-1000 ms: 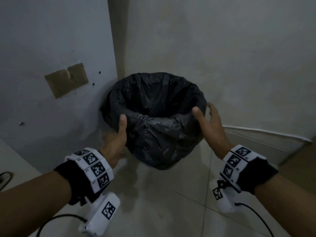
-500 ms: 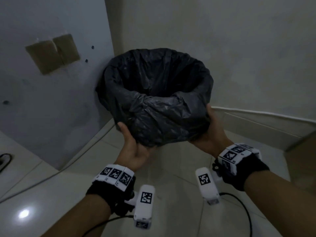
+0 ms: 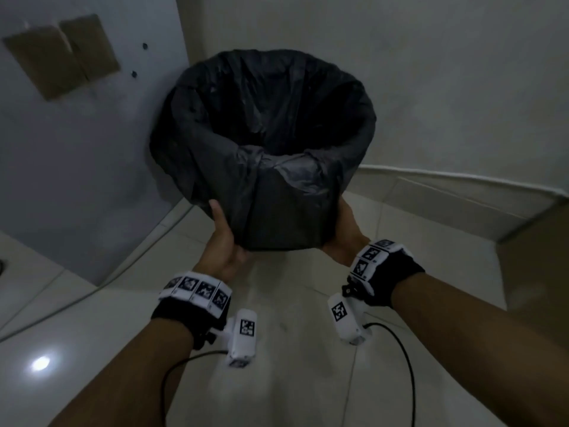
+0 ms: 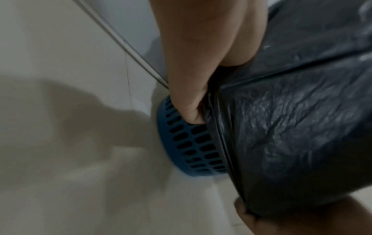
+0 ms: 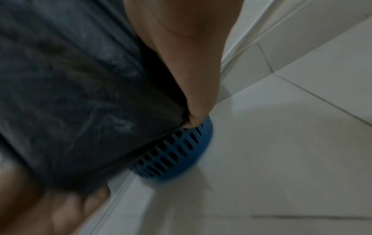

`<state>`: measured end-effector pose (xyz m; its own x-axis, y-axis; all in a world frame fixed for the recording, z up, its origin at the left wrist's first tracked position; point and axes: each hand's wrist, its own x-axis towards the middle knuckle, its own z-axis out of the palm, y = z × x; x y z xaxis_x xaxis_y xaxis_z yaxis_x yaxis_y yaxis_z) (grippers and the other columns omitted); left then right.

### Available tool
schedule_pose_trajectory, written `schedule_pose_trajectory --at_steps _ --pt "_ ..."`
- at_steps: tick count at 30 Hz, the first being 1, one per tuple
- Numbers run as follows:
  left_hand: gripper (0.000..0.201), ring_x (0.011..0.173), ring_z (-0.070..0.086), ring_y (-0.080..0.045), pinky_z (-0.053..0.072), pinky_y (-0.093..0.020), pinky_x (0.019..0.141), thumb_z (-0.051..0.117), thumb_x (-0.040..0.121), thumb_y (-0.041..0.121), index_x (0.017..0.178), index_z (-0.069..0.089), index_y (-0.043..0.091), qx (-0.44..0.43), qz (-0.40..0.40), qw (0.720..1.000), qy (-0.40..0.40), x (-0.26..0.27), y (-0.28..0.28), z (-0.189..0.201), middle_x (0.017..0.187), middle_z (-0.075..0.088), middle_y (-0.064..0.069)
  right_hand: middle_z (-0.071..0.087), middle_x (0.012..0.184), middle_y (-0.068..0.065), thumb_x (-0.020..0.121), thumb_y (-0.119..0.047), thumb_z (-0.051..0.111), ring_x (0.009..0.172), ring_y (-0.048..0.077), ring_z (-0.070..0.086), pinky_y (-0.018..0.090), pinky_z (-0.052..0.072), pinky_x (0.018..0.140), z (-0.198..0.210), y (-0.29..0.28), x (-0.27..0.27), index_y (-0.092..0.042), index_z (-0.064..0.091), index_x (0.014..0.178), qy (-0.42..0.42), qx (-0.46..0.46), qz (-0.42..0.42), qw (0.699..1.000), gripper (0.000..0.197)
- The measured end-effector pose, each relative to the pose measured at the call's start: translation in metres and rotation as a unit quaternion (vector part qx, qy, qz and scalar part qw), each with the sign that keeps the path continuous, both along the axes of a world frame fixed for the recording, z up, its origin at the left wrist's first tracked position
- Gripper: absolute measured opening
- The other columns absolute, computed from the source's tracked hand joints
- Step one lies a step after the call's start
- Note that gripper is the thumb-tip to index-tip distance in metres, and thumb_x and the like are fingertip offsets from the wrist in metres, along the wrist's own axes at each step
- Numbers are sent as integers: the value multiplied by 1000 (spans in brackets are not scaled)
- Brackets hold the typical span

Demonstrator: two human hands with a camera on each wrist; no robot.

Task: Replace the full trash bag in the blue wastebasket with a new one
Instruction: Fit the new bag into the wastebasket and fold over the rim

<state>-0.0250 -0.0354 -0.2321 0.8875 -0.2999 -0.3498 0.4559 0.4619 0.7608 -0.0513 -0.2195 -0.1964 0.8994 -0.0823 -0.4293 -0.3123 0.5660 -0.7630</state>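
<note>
Head view, centre of frame: blue wastebasket (image 4: 193,143) lined with a black trash bag (image 3: 264,143), held between both hands in front of a room corner. Whether its base touches the floor (image 3: 292,380) cannot be told. Bag mouth open, plastic folded over the rim and draped down the sides; only the slotted blue base shows below the bag edge in the wrist views.

Left hand (image 3: 226,241) at lower left of the basket, thumb up along the bag, fingers curled round the side, gripping the wastebasket through the plastic. Right hand (image 3: 346,235) at lower right, mostly hidden behind the basket in the head view; right wrist view shows its fingers (image 5: 193,95) curled against the bag edge, gripping too.

Pale tiled floor, bright light spot at lower left. Two brown patches (image 3: 61,53) on the grey wall, upper left. Marker bands and cabled white cameras on both wrists.
</note>
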Motion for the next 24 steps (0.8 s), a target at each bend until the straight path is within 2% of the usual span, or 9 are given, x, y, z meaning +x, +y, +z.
schedule_pose_trajectory --at_steps 2,5,7,9,11,15,17,19,24 --pt "83 102 63 -10 57 -23 69 23 82 78 142 43 25 68 29 997 38 10 4 -10 138 55 3 72 103 -5 99 -57 31 93 19 68 38 52 87 -9 10 5 -23 65 111 17 -18 -11 1000 50" --pt "85 105 63 -15 56 -27 75 29 77 82 138 48 25 107 65 991 52 21 10 -23 135 58 1 71 106 -2 99 -53 33 96 23 66 43 50 93 -18 17 13 -21 65 117 31 -17 -29 999 49" --pt "77 108 63 -16 56 -31 80 31 81 78 135 49 26 86 51 994 51 19 11 -26 131 61 2 72 78 3 101 -40 32 72 19 68 38 53 79 -21 12 13 -20 73 85 51 -9 -57 997 49" --pt "56 99 68 -14 59 -31 75 33 92 62 127 54 24 32 29 998 48 12 13 -29 115 69 5 55 54 2 95 -21 32 43 16 54 28 46 55 -25 5 11 -17 54 56 81 -10 -98 992 45" --pt "43 88 71 -11 60 -29 71 37 97 46 124 56 18 5 18 998 51 8 19 -42 103 73 5 36 57 4 85 -8 35 41 16 37 24 38 47 -32 -4 8 -16 37 57 115 -43 -108 987 30" --pt "64 71 65 -15 56 -33 74 53 86 53 132 52 9 77 35 995 61 8 36 -59 88 69 -4 53 77 5 91 -4 44 67 18 49 31 46 62 -40 -16 8 -14 56 78 145 -139 -55 978 20" --pt "60 53 56 -11 54 -26 58 60 84 52 121 58 5 125 76 987 64 15 38 -58 79 60 -5 52 78 6 94 -7 48 65 17 44 28 43 59 -47 -17 10 -16 54 77 175 -210 -44 961 20" --pt "36 38 47 -6 43 -17 40 58 92 42 103 59 8 141 128 980 53 23 37 -56 73 54 -4 50 75 8 94 -8 51 60 17 39 27 38 55 -54 -13 11 -13 51 73 190 -242 -42 951 21" --pt "19 45 59 -4 50 -17 45 50 98 33 98 56 16 60 106 989 88 23 36 -60 59 66 5 49 70 9 95 -6 49 53 19 40 29 36 50 -58 -5 12 -9 52 75 164 -185 -66 967 20"
